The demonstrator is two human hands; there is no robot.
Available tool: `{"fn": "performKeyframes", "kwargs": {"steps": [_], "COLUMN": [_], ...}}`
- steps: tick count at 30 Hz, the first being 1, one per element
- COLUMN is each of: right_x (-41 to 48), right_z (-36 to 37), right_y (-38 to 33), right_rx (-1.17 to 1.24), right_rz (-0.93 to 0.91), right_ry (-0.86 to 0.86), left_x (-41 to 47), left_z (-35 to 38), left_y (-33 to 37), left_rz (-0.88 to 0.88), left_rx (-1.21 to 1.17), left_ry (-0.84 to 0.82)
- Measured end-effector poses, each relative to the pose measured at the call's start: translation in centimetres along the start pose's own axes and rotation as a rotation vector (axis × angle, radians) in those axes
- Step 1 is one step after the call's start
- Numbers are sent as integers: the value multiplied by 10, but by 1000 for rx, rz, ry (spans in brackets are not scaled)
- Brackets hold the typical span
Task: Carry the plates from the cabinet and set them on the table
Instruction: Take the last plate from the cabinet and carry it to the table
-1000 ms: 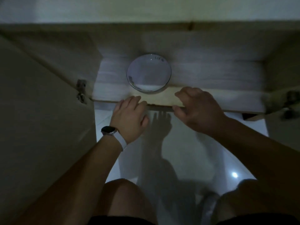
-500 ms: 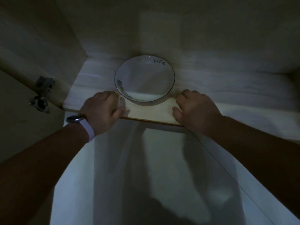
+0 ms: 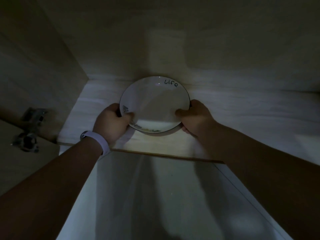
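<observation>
Plate sits deep on the cabinet shelf: far rim nearly at the shelf's back wall, near rim well inside the shelf's front edge. Left hand clamps the near-left rim and right hand the near-right rim. Thumbs lie on the top face; the other fingers curl under & are hidden.

So the plate lies btwn the two grips and beyond them, toward the shelf's back. Neither hand is nearer; hold is approx symmetric.

Round plate, so no long axis. It's face up. Near rim looks slightly raised off the shelf w/ shadow under it, but can't tell for sure. "Life" lettering is at the far rim, toward the shelf's back.

Prob. the pick-up step, w/ the carry not yet begun. Next move likely a straight pull toward the shelf's front edge and out over it, kept level.

Door hinge is left of the shelf, well apart from the left hand. Single plate or stack: can't tell, too dim.
</observation>
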State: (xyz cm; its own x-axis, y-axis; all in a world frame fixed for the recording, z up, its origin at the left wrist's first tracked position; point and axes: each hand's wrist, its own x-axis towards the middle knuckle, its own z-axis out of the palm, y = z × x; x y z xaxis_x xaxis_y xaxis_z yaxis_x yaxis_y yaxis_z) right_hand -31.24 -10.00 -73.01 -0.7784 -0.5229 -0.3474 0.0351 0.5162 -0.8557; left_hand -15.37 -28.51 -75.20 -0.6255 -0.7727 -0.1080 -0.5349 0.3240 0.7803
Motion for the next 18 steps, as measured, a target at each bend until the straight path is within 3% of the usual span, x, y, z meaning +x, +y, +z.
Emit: {"fn": "performKeyframes", "kwargs": {"steps": [5, 18], "right_x": [4, -29], "right_z": [-6, -21], "right_y": [4, 29], "right_rx": [105, 92], "right_rz": [-13, -175], "right_ry": [-64, 89], "left_x": [1, -29], "left_z": [3, 15], "left_y": [-3, 18], "left_rz": [30, 58], "left_rx": [-53, -255], "left_ry": [10, -94]}}
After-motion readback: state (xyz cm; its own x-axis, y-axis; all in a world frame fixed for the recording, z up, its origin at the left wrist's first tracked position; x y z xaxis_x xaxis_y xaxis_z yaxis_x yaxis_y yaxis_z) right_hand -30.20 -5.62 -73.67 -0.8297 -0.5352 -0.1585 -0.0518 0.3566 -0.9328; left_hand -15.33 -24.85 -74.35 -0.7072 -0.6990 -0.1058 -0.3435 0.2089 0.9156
